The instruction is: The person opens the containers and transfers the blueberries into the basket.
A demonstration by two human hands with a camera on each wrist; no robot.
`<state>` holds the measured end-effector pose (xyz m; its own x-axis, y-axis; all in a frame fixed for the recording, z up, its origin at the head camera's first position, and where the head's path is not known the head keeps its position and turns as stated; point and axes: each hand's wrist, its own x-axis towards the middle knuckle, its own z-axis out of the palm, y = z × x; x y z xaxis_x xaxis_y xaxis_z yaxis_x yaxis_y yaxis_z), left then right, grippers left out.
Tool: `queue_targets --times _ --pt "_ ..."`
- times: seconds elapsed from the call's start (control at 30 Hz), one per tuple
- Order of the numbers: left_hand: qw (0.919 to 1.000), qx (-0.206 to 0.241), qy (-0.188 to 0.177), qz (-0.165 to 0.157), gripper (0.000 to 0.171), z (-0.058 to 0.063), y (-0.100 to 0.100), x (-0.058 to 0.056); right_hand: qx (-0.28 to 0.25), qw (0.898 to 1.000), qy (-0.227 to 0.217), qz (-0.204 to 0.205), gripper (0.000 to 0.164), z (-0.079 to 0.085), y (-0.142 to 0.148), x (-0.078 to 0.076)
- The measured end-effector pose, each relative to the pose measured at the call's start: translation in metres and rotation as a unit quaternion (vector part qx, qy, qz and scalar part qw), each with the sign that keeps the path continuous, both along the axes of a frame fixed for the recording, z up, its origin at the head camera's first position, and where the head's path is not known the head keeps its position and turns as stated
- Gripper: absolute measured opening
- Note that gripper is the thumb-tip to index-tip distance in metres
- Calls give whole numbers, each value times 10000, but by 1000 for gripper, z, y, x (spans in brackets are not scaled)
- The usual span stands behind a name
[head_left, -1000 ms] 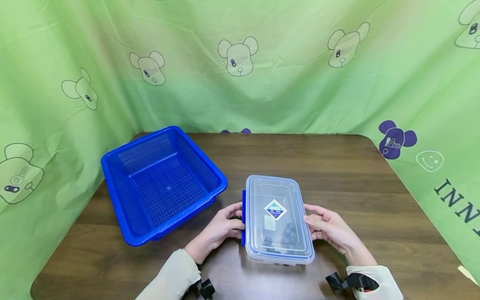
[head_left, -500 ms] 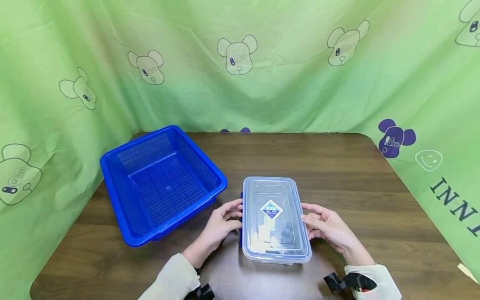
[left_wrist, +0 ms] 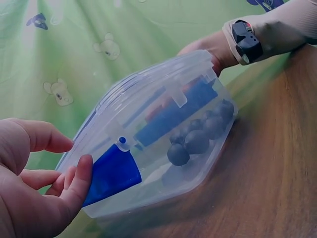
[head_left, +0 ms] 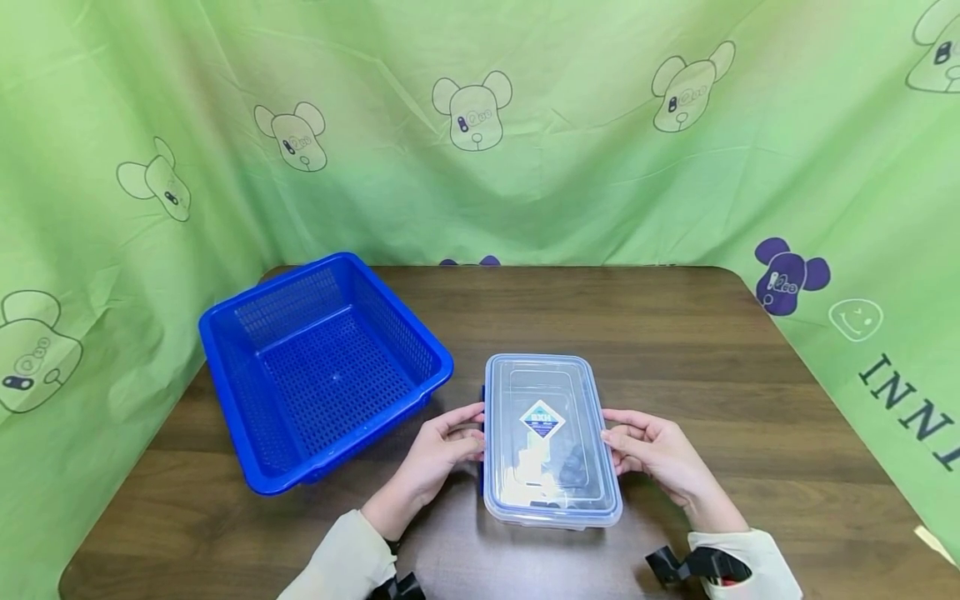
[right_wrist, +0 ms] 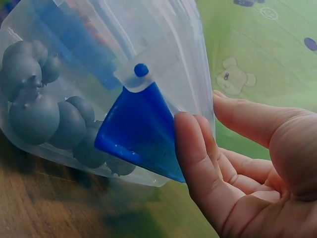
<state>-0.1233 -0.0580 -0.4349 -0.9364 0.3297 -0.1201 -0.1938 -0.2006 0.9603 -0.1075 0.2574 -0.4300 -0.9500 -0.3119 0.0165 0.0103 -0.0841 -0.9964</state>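
Note:
A clear plastic food container [head_left: 551, 450] with its lid on and a diamond label sits near the table's front, between both hands. My left hand [head_left: 431, 462] grips its left side, fingertips against the blue side latch [left_wrist: 116, 173] and thumb by the lid edge. On the other side my right hand [head_left: 663, 454] holds it the same way, fingers curled at the right blue latch [right_wrist: 141, 131] and thumb at the lid rim. Both latches slant outward from the container wall. Several dark round balls [right_wrist: 34, 119] with small nubs lie inside, at its near end.
To the left a blue perforated plastic basket [head_left: 322, 367] stands on the brown wooden table [head_left: 637, 333]. A green curtain [head_left: 570, 183] printed with bear heads surrounds the table at the back and sides. Each wrist carries a black camera mount [head_left: 697, 567].
The container has shifted slightly left and turned a little, both hands still on it; less of its left latch shows from above. Over the last half second nearly nothing has moved.

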Motion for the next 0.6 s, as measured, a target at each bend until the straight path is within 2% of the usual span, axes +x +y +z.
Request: queue_targets --times 0.37,0.6 --pt "9999 -75 103 -15 53 7 0 -2 159 9995 125 -241 27 8 -2 2" --pt "9995 46 280 -160 55 21 4 -7 -235 9985 336 -369 42 18 3 3"
